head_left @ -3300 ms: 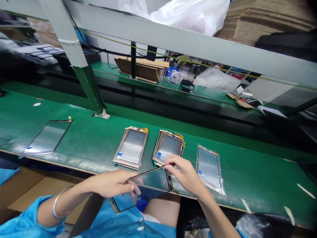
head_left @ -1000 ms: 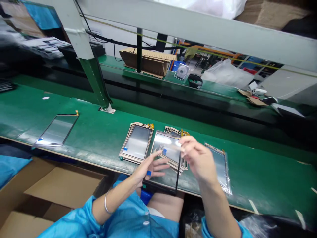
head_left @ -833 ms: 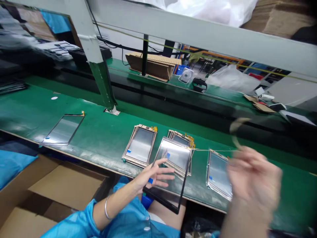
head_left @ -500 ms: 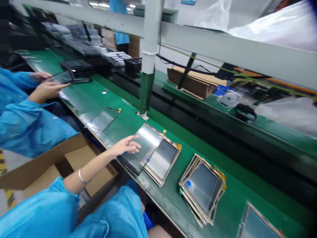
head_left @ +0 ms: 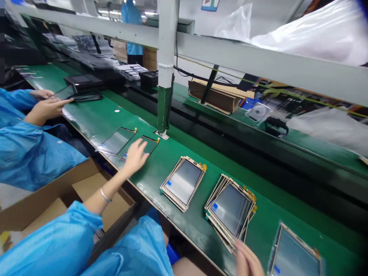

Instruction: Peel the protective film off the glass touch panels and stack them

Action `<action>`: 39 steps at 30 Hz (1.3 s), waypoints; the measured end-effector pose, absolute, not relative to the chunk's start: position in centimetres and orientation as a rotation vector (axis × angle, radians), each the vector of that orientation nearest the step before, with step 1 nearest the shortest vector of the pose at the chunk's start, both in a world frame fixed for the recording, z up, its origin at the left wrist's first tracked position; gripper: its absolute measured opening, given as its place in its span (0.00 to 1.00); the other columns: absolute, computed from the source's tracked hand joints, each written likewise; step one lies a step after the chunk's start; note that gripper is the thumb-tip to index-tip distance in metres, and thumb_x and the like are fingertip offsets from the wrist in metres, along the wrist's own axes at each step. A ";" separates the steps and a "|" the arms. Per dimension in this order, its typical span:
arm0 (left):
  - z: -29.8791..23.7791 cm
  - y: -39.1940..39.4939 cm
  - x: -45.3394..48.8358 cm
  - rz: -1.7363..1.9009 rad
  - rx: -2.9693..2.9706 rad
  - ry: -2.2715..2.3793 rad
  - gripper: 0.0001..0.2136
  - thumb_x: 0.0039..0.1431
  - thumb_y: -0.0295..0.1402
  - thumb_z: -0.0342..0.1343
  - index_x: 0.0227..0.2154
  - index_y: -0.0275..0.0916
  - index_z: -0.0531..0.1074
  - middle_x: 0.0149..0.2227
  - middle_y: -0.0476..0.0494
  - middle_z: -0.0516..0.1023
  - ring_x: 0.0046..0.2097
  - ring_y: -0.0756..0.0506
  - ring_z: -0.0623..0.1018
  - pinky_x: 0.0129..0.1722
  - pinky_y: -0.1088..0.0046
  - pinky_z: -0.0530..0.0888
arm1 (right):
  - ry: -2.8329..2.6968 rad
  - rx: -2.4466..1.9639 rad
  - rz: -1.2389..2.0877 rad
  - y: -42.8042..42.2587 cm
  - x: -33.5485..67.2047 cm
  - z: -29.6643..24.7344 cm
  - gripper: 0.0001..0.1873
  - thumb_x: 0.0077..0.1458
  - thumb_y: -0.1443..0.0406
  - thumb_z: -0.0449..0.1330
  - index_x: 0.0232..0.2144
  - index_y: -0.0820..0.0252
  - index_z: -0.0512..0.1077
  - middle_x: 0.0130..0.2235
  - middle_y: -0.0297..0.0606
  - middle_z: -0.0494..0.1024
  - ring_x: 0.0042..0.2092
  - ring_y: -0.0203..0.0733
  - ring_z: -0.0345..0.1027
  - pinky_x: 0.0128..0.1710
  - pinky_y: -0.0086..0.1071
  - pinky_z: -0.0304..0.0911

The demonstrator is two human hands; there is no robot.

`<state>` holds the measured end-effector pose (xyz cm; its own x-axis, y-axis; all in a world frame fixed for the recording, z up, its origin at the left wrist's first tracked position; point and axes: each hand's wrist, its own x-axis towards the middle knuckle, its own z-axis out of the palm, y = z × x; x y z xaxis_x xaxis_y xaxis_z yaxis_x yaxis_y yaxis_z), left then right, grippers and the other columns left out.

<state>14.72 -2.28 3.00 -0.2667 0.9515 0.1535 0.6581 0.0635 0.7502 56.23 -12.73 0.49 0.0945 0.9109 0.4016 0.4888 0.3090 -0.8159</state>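
Note:
My left hand [head_left: 135, 155] lies flat with its fingers stretched out on a dark glass panel [head_left: 148, 145] resting on the green belt [head_left: 94, 119]. Just left of it lies another glass panel [head_left: 115, 141]. My right hand [head_left: 247, 260] is low at the bottom edge, fingers loosely extended, touching the near corner of a fanned stack of framed screens [head_left: 231, 210]. A second stack of screens [head_left: 184, 182] lies between my hands. A single screen in a plastic sleeve [head_left: 296, 253] sits at the far right.
A co-worker in a blue gown at the left holds a panel with both hands [head_left: 47, 107]. An open cardboard box [head_left: 71, 199] stands below the belt edge. A green-and-grey post [head_left: 165, 76] rises behind the panels. Cardboard stacks [head_left: 221, 96] and black trays [head_left: 83, 80] lie beyond.
My left hand carried the glass panel leftward and set it flat on the belt beside the other panel. My right hand came down to the stack of screens. The view swung left.

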 end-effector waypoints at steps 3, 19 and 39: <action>0.8 -3.0 21.2 0.916 1.788 1.848 0.20 0.58 0.38 0.51 0.51 0.34 0.68 0.63 0.35 0.59 0.65 0.40 0.55 0.64 0.59 0.49 | -1.644 -1.363 0.651 -10.7 51.8 -1.9 0.21 0.58 0.54 0.52 0.45 0.63 0.72 0.51 0.51 0.71 0.50 0.51 0.67 0.45 0.44 0.68; 0.5 -3.6 26.4 1.028 1.526 1.503 0.25 0.56 0.44 0.52 0.55 0.37 0.63 0.66 0.35 0.52 0.67 0.39 0.50 0.64 0.57 0.48 | -1.408 -1.384 0.937 -6.5 44.7 -5.9 0.31 0.56 0.55 0.50 0.58 0.66 0.61 0.63 0.51 0.56 0.63 0.50 0.51 0.58 0.43 0.56; 4.2 -2.2 27.6 0.975 0.902 1.070 0.37 0.41 0.51 0.65 0.51 0.36 0.62 0.50 0.30 0.75 0.47 0.37 0.78 0.42 0.66 0.73 | -1.030 -1.268 1.062 -0.8 46.4 -1.7 0.19 0.45 0.51 0.58 0.31 0.61 0.74 0.32 0.41 0.76 0.31 0.41 0.69 0.26 0.31 0.64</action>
<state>27.62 -2.22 4.21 0.1826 0.9429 -0.2784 -0.1903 0.3118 0.9309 46.38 -0.82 -1.71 0.2111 0.9775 0.0062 -0.0357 0.0141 -0.9993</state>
